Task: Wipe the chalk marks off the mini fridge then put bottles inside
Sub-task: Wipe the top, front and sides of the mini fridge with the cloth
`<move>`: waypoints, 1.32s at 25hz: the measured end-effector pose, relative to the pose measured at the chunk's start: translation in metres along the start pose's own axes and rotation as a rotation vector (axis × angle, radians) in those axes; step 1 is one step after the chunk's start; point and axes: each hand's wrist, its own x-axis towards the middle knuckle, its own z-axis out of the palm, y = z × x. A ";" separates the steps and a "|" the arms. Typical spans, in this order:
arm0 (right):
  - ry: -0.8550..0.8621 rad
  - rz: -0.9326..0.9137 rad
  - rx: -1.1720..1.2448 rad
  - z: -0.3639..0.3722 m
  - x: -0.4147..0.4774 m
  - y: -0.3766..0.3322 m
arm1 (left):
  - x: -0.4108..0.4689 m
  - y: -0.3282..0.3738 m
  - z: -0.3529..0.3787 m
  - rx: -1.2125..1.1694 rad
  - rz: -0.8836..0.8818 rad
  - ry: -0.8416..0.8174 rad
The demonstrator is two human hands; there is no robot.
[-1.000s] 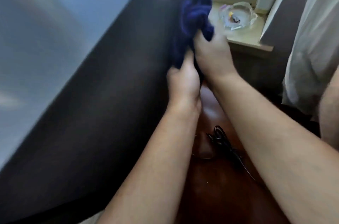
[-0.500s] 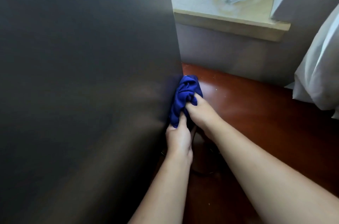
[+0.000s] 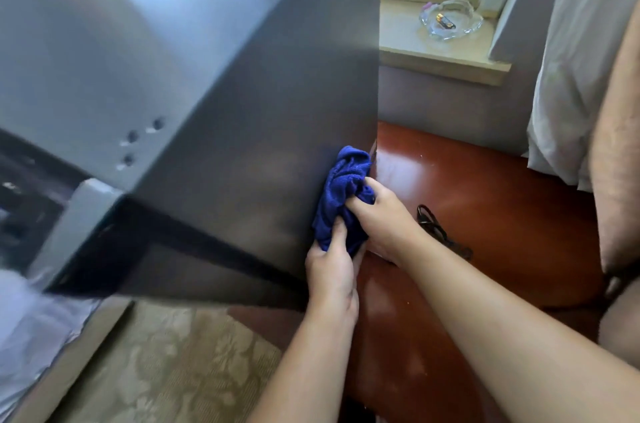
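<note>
Mini fridge (image 3: 214,111) fills the left and centre of view, standing on the dark red wooden surface (image 3: 485,214). Its dark side panel faces the camera; the lighter grey top runs off far left. No chalk marks visible on the panel from here, though the frame is soft from motion, so faint residue could be missed.

Blue cloth (image 3: 346,194) is bunched and pressed against the panel at its lower right edge, near the back corner. Left hand (image 3: 332,279) is closed on the cloth's lower end, thumb up against the fabric. Right hand (image 3: 384,218) is curled tight around the upper bunch from the right. Both grip the cloth; neither is free.

Step in hand, as I read it: wiping the side panel, working the edge. To do it well:
- Flatten the cloth. A wad touches the panel on a small patch only.
- Overlapping strokes, one direction, edge to edge.
- Turn to a clean face often, or the dust just smears.
- Check the panel at a glancing angle to the window light.
- One hand could brace the fridge so it doesn't slide on the polished wood.

Black cord (image 3: 436,225) lies on the surface just right of the hands; keep clear of it. Glass ashtray (image 3: 450,19) sits on the windowsill (image 3: 443,57), far right, well apart. No bottles in view; door side isn't shown, so loading looks a way off.
</note>
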 end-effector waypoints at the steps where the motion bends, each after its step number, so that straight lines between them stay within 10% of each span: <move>1: 0.004 -0.015 -0.026 0.005 -0.011 -0.005 | -0.012 0.006 -0.008 -0.014 0.003 -0.009; 15: 0.244 -0.539 0.122 0.077 -0.170 -0.162 | -0.158 0.157 -0.062 -0.127 0.076 -0.634; 33: 0.292 0.423 0.380 0.119 -0.095 0.127 | 0.015 0.011 -0.202 0.464 -0.357 -0.205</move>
